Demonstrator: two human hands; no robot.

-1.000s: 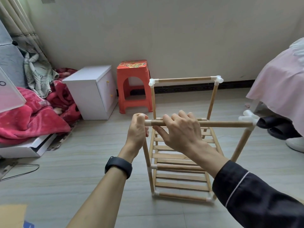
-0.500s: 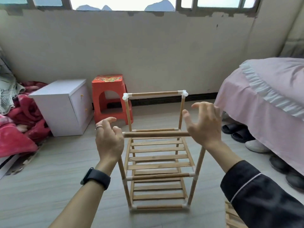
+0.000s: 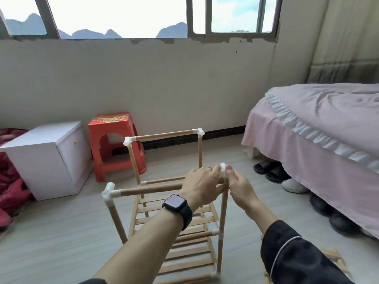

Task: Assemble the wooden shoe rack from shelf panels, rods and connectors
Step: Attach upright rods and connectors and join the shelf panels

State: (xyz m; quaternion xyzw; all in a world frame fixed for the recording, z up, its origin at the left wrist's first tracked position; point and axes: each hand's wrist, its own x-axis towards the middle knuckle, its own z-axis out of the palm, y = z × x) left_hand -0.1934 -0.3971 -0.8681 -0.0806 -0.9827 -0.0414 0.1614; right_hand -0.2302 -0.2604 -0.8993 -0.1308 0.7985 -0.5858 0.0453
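A black smartwatch (image 3: pixel 174 202) with a dark square face bands the left wrist, and the left grip (image 3: pixel 202 183) wears a thin ring (image 3: pixel 209 167). The right arm wears a black sleeve (image 3: pixel 297 257) with thin white piping.

Matt wooden rods (image 3: pixel 151 189) — white plastic connectors (image 3: pixel 108 193)

The half-built shoe rack (image 3: pixel 174 228) stands upright on the floor (image 3: pixel 61 232). Both hands meet at its near right top corner. The left hand (image 3: pixel 202 182), a watch (image 3: pixel 177 203) on its wrist, seems to curl round the end of the front top rod (image 3: pixel 151 189). The right hand (image 3: pixel 239 185) pinches the white connector (image 3: pixel 222 167) there. Behind stand an orange stool (image 3: pixel 114 144) and a white cabinet (image 3: pixel 47 158); a bed (image 3: pixel 317 130) lies to the right.
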